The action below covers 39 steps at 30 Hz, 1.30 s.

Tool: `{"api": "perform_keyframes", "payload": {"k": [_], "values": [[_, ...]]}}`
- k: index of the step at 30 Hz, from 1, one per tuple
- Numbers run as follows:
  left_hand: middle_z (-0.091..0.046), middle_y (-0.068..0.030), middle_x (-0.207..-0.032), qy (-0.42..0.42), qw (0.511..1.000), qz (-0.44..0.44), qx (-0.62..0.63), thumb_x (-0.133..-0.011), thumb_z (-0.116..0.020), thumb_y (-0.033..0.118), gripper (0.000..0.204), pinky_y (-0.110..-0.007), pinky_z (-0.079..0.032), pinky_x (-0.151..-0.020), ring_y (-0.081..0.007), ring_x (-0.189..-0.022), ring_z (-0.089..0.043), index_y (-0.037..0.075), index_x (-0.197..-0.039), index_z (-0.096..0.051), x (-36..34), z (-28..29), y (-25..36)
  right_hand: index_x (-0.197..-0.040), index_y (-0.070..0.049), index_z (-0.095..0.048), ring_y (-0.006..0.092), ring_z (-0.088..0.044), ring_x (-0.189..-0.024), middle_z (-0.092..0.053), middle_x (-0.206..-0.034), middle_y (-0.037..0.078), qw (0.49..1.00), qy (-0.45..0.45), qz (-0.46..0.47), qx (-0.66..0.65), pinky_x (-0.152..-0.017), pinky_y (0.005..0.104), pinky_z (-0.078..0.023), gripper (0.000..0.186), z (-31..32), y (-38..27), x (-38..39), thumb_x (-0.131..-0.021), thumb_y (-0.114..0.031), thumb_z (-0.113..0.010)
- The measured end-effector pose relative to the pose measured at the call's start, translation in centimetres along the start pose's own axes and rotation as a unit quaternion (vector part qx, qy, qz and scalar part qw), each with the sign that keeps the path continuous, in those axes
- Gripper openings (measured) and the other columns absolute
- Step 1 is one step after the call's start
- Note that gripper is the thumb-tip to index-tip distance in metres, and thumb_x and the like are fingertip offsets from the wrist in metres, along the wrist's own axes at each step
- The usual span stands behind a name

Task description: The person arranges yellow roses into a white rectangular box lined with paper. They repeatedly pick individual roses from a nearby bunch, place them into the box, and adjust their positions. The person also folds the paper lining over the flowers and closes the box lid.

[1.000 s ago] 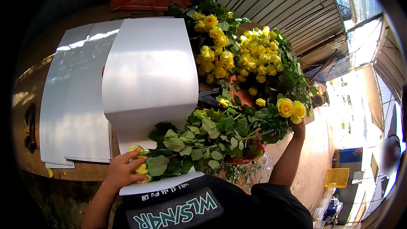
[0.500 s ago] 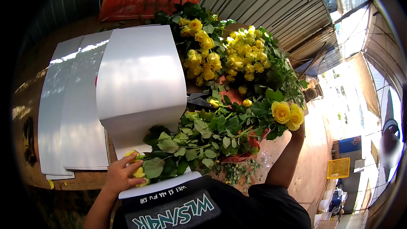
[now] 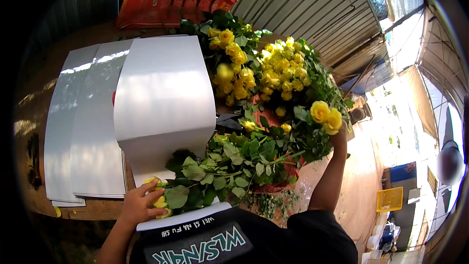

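Observation:
My left hand point(image 3: 138, 204) is curled over the yellow rose heads point(image 3: 159, 199) at the table's near edge, its fingers slightly spread around the blooms. Their leafy stems point(image 3: 215, 173) stretch to the right, beside a white sheet point(image 3: 195, 210) lying against my shirt. On the right, my right hand point(image 3: 340, 133) grips just below two large yellow roses point(image 3: 326, 116), held up over the table's right side; its fingers are largely hidden by the blooms. Behind, two bunches of yellow roses, a left bunch point(image 3: 234, 68) and a fuller right bunch point(image 3: 283, 68), lie on the table.
Stacks of white sheets point(image 3: 93, 132) cover the table's left, with a curved white sheet point(image 3: 163, 88) standing up beside them. A black-handled tool point(image 3: 227, 121) pokes out near it. A red sack point(image 3: 171, 2) leans on the metal wall. Cut leaves point(image 3: 273, 203) lie below; a yellow crate point(image 3: 390, 199) stands at right.
My right hand has moved up and slightly left with the two roses, away from me. The left hand stays on its rose heads. The whole view has shifted a little.

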<state>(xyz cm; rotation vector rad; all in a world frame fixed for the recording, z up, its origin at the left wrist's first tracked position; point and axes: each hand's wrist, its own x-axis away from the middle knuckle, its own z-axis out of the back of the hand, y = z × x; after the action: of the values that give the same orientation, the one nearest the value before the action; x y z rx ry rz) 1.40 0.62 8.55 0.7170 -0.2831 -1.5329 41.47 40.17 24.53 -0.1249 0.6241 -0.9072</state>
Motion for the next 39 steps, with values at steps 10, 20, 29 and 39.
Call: {"api": "perform_keyframes", "payload": {"k": [10,20,29,39], "values": [[-0.055,-0.0101,-0.114,-0.005,1.000,0.024,0.009,-0.049,-0.077,0.040,0.059,-0.032,-0.050,-0.072,-0.0252,-0.086,-0.061,0.010,-0.098,-0.065,0.4,0.0,-0.3,-0.103,0.003,-0.053,0.0219,-0.058,-0.086,-0.060,-0.095,0.012,0.918,0.092,-0.132,-0.364,-0.077,0.0315,-0.046,0.040,5.6,-6.1,1.4,-0.073,-0.024,-0.061],[-0.056,-0.0100,-0.112,-0.007,0.999,0.031,0.001,-0.051,-0.076,0.042,0.056,-0.033,-0.050,-0.074,-0.0259,-0.088,-0.061,0.012,-0.097,-0.066,0.5,0.3,0.0,-0.100,0.009,-0.053,0.0202,-0.060,-0.077,-0.060,-0.090,0.014,0.826,-0.119,-0.052,-0.549,-0.070,0.0310,-0.051,0.045,2.0,-9.6,-0.6,-0.080,-0.031,-0.054],[-0.058,-0.0091,-0.109,0.035,0.999,-0.007,-0.002,-0.053,-0.074,0.044,0.052,-0.032,-0.050,-0.068,-0.0240,-0.082,-0.062,0.011,-0.093,-0.066,0.3,-0.1,-0.1,-0.097,0.008,-0.056,0.0187,-0.060,-0.079,-0.060,-0.092,0.013,0.786,-0.136,-0.055,-0.601,-0.073,0.0278,-0.049,0.030,-0.3,-13.7,-2.6,-0.082,-0.018,-0.053],[-0.053,-0.0041,-0.116,0.004,0.997,-0.013,-0.075,-0.069,-0.061,0.051,0.059,-0.030,-0.048,-0.059,-0.0189,-0.069,-0.060,0.012,-0.113,-0.055,1.7,-0.2,-0.7,-0.092,-0.007,-0.061,0.0297,-0.060,-0.063,-0.061,-0.069,0.012,0.902,-0.293,0.272,-0.161,-0.058,0.0342,-0.048,0.030,-10.1,-30.6,3.0,-0.063,-0.010,-0.066]]}}
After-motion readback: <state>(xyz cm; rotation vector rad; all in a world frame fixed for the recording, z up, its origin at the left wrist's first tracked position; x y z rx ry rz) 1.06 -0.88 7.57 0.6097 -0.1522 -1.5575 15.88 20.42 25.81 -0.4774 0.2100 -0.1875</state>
